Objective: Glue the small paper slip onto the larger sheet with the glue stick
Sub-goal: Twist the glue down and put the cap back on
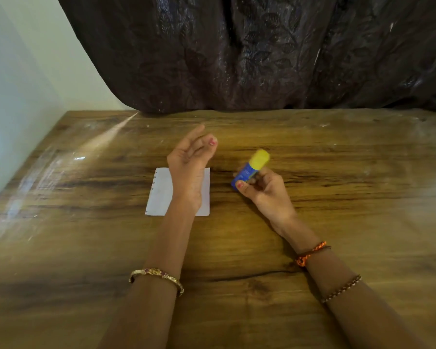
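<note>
The left forearm lies across the sheet (161, 195), hiding its middle; only its left part, with faint print along the edge, and a strip on the right show. No smaller slip can be made out. The glue stick (251, 170) is motion-blurred, blue body with a yellow cap on, and its lower end is buried in the right hand (264, 192), whose fingers and thumb close around it just right of the sheet. The left hand (190, 157) is raised above the sheet's far edge, palm turned up, fingers loosely curled and holding nothing. The table (337, 222) is glossy wood grain (glare streaks on the left). Behind it hangs a dark patterned curtain (262, 51); a pale wall (23, 84) stands left.
</note>
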